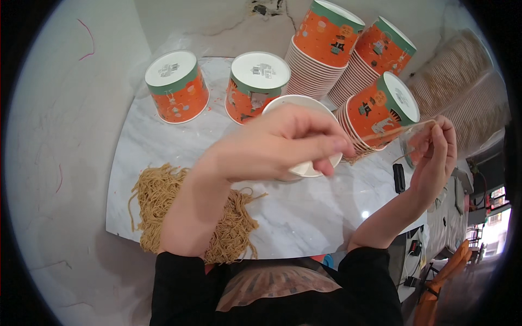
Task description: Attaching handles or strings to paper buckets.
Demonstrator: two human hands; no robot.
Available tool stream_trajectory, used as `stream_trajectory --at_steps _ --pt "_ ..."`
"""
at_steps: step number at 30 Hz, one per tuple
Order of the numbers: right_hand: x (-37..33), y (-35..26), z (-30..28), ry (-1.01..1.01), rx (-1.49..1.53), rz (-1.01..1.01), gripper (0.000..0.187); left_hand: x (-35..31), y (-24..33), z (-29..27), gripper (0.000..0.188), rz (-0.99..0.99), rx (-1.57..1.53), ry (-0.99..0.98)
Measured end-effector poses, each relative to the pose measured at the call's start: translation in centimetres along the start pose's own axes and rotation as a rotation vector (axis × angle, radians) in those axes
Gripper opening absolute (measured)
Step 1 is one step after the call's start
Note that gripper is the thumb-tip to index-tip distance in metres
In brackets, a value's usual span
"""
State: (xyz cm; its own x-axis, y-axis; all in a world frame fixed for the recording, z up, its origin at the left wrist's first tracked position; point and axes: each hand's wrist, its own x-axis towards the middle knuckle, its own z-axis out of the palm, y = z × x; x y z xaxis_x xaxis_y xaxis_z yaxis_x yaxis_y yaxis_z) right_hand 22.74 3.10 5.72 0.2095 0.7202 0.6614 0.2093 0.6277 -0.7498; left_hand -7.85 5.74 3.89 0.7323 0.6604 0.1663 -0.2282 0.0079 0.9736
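Observation:
My left hand (pixel 274 142) reaches across an open paper bucket (pixel 308 169) with a white inside, hiding much of it. Its thumb and fingers are pinched together at one end of a thin tan string (pixel 399 131). Further right, my right hand (pixel 436 152) is raised, its thumb and fingertips closed on the string's other end. Between the two hands the string runs nearly straight, in front of an orange and green bucket (pixel 375 111) that lies tilted on a nested stack. Under my left forearm, a heap of tan strings (pixel 234 225) spreads over the marble-patterned table (pixel 304 228).
Two upside-down orange buckets (pixel 179 103) (pixel 254 100) stand at the back left. Tall nested stacks of buckets (pixel 318 65) (pixel 365 68) rise behind. Clear plastic-wrapped stacks (pixel 457 92) lean at the right. A small black object (pixel 399 178) lies near the table's right edge.

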Motion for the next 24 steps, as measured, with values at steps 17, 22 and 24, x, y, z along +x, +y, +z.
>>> stream_trajectory --at_steps 17,22,24 --pt "-0.3 0.4 -0.4 -0.21 -0.332 0.04 0.03 0.7 -1.4 -1.5 0.019 -0.036 0.269 0.266" --pt "-3.8 -0.4 6.9 -0.646 0.029 0.172 0.043 1.5 -2.9 -0.2 0.021 -0.078 0.197 0.174" --pt "-4.4 0.4 8.1 -0.63 0.02 0.173 0.044 1.6 -3.0 -0.4 0.021 -0.087 0.199 0.163"
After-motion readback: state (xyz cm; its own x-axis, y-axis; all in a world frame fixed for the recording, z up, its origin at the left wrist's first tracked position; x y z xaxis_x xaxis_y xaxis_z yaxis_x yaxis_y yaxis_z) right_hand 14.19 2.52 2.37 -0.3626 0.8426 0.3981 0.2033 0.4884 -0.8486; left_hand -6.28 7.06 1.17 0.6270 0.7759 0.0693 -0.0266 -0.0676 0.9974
